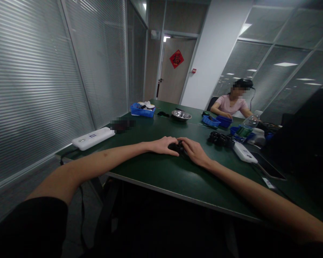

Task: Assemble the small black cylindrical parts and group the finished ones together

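Both my hands meet over the green table [150, 172], around a small black part [179, 145] that looks round with openings in it. My left hand [163, 145] reaches in from the left, its fingers and thumb wrapped on the part's left side. From the right, my right hand [195, 149] curls its fingers over the part's top and right side. The fingers cover much of the part, so its exact kind does not show. Several similar black round parts [221, 139] lie grouped on the table to the right of my right hand.
A metal bowl [181, 115] and a blue basket [142, 110] stand farther back. White power banks [93, 138] lie left and right, the right one near a phone [267, 165]. A plastic bottle [246, 128] stands by blue trays [211, 121]. A co-worker [231, 104] sits at the far right.
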Action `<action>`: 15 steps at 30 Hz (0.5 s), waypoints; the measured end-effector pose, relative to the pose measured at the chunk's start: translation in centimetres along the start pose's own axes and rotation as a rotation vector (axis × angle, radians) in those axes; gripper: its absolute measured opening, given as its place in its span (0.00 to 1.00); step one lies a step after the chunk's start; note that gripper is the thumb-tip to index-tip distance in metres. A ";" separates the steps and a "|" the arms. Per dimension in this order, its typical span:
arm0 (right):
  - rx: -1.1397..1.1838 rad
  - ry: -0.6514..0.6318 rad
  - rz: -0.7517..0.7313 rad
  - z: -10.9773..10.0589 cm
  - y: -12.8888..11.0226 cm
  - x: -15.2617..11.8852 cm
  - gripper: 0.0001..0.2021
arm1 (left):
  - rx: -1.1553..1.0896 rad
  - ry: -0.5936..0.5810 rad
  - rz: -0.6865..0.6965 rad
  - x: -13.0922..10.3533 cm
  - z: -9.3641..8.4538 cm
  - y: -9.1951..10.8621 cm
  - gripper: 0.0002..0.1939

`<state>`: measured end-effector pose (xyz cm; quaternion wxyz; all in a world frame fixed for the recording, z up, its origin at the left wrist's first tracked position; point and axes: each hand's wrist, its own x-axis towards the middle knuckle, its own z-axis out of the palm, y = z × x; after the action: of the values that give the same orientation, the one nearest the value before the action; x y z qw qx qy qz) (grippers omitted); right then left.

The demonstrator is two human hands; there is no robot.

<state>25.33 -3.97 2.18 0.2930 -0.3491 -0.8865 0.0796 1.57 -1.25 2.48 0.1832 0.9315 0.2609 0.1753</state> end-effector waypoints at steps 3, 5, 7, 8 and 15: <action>0.016 0.033 0.032 -0.2 -0.2 0.0 0.17 | 0.000 -0.005 0.009 0.0 0.0 -0.1 0.29; 0.028 0.044 0.033 -0.4 -0.5 -0.1 0.17 | 0.003 -0.010 0.002 0.0 0.0 -0.1 0.29; 0.034 0.047 0.020 -0.4 -0.8 -0.1 0.15 | 0.005 -0.011 0.001 0.0 0.0 -0.1 0.30; 0.038 0.045 0.014 -0.4 -1.0 -0.2 0.15 | 0.004 -0.012 0.004 0.0 0.0 -0.1 0.30; 0.063 0.065 -0.052 -0.4 -0.8 -0.2 0.14 | 0.018 0.001 -0.022 0.2 0.3 -0.2 0.34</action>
<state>25.20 -4.70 2.69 0.3345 -0.3191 -0.8823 0.0884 1.70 -1.03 2.19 0.1765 0.9300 0.2730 0.1714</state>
